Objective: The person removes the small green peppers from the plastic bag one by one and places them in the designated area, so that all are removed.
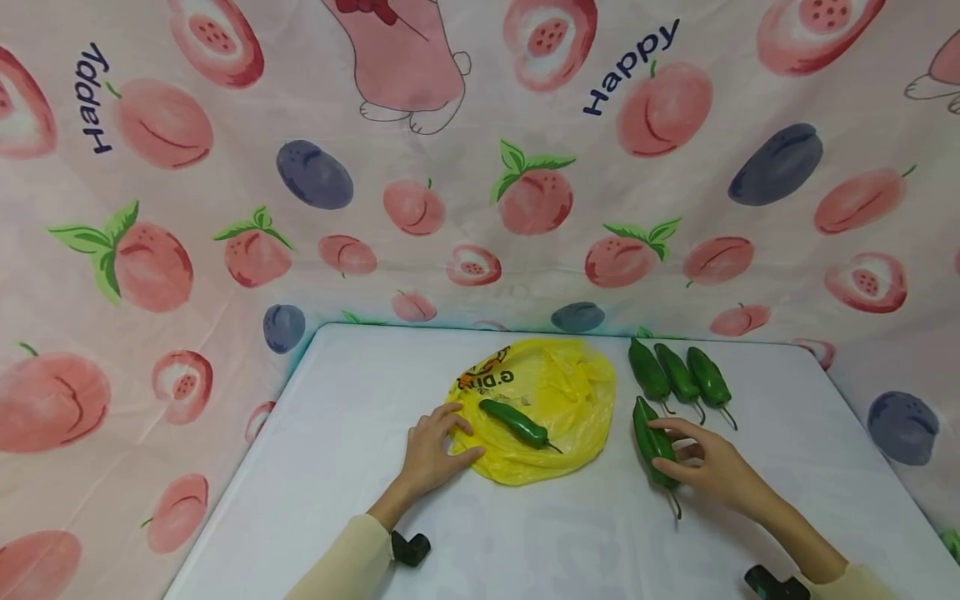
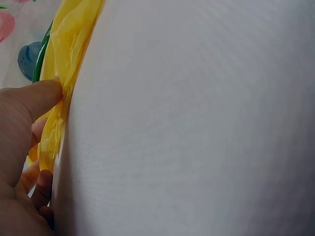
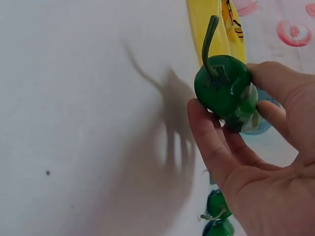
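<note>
My right hand (image 1: 705,458) pinches a green chili pepper (image 1: 647,437) between thumb and fingers, its stem toward me. Up close in the right wrist view, the stem end of this chili pepper (image 3: 224,86) faces the camera, and a shadow falls on the table beside it. At the near left edge of a flattened yellow plastic bag (image 1: 577,400), my left hand (image 1: 435,450) rests with thumb and fingers spread on the plastic. The left wrist view shows the thumb against the bag's edge (image 2: 66,54). Another green chili pepper (image 1: 513,422) lies on the bag.
Three more green chili peppers (image 1: 678,373) lie side by side at the back right of the white table (image 1: 360,375). A fruit-print cloth (image 1: 450,208) hangs behind it. Black wrist devices show at the left wrist (image 1: 411,550) and right wrist (image 1: 772,583).
</note>
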Motion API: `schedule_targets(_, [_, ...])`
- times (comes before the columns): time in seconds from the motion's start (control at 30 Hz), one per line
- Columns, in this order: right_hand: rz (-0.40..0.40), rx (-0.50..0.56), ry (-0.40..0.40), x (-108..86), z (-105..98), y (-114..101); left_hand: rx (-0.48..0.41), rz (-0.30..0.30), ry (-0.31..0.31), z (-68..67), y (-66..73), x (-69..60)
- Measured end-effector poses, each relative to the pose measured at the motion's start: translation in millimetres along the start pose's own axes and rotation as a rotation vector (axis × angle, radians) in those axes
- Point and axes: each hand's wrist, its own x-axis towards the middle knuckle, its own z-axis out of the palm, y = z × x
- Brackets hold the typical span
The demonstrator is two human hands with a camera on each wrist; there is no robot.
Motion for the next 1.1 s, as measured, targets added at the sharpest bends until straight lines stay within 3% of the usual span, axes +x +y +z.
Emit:
schedule_targets(0.77, [0.137, -0.023, 0.004, 3.5, 5.9, 10.6, 0.004, 0.006, 0.012, 1.2, -0.8, 0.3])
schedule_targets(1.1, [0.131, -0.048, 0.003, 4.6, 5.1, 8.0, -0.006, 0.003, 0.005, 0.9, 0.3, -0.5])
